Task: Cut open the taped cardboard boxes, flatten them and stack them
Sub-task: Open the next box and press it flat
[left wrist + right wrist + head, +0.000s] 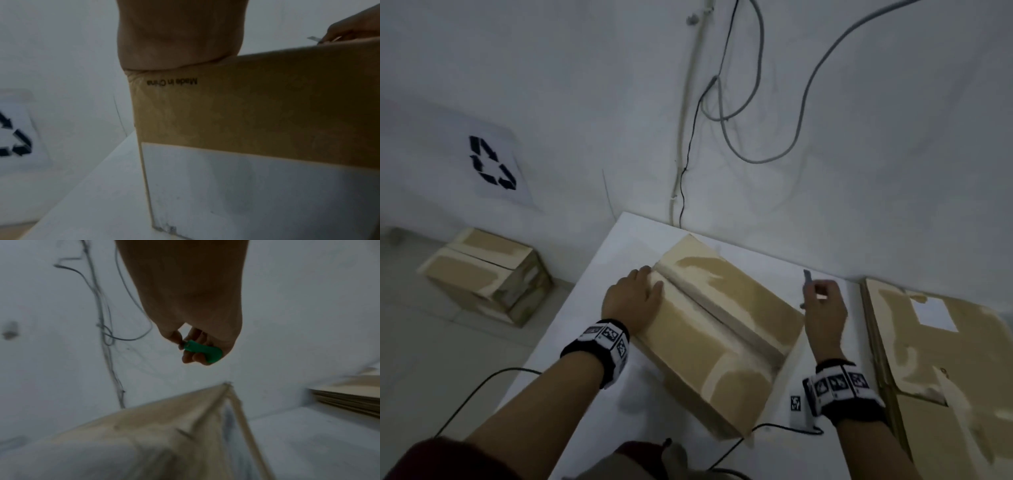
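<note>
The cardboard box [719, 329] stood on the white worktop [571, 370], set at an angle to the near edge, with its two top flaps meeting along a centre seam [717, 317]. The left hand [631, 298] lay flat on the box's far-left corner, fingers straight and spread over the top flap; the left wrist view showed the palm [176, 40] pressed on the box's upper edge above the print "Made in China" [172, 82]. The right hand [825, 308] was held above the worktop just beside the box's right edge, not touching it. Its fingers were curled around a small green-handled cutter [202, 350], with the thumb and forefinger pinching near the front end; a grey blade [806, 279] projected upward from the hand in the head view.

A stack of flattened cardboard [935, 359] lay on the worktop to the right, near the right hand. A second taped box [486, 274] stood on the floor to the left, below a sheet printed with a recycling symbol [491, 164]. Cables [722, 102] hung down the wall behind the worktop
</note>
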### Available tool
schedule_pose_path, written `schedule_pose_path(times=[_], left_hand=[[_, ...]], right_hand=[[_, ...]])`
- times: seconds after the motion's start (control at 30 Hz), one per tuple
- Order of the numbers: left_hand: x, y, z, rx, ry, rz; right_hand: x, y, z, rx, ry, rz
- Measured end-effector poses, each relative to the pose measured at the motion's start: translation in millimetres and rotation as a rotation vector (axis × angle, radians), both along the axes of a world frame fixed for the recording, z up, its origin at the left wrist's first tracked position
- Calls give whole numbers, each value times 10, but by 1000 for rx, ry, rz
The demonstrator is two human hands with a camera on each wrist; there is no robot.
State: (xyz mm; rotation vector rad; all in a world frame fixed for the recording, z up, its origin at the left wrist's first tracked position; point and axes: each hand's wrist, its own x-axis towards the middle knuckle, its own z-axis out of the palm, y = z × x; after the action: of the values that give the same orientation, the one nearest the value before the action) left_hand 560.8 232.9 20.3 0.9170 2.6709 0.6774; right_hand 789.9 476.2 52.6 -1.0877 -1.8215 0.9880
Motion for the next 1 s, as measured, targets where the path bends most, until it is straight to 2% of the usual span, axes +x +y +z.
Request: schedule_pose_path(times=[0.07, 0.17, 0.23, 0.37, 0.6, 1.0], left_hand=[[-11, 14, -23, 22, -24, 28], [-56, 13, -37, 66, -56, 86], [-55, 11, -33, 84, -57, 98], [-68, 7, -33, 94, -49, 105], [-89, 24, -88, 133, -32, 129], [-86, 33, -97, 137, 3, 130]], right_hand=[[-300, -94, 148, -43, -72, 176], [-710, -383, 173, -125, -281, 428], [-933, -593, 100, -107, -358, 549], [-1256, -871, 38, 39, -452, 682], [-1634, -1014, 69, 178, -481, 780], [-1759, -1066, 24, 326, -562, 817]])
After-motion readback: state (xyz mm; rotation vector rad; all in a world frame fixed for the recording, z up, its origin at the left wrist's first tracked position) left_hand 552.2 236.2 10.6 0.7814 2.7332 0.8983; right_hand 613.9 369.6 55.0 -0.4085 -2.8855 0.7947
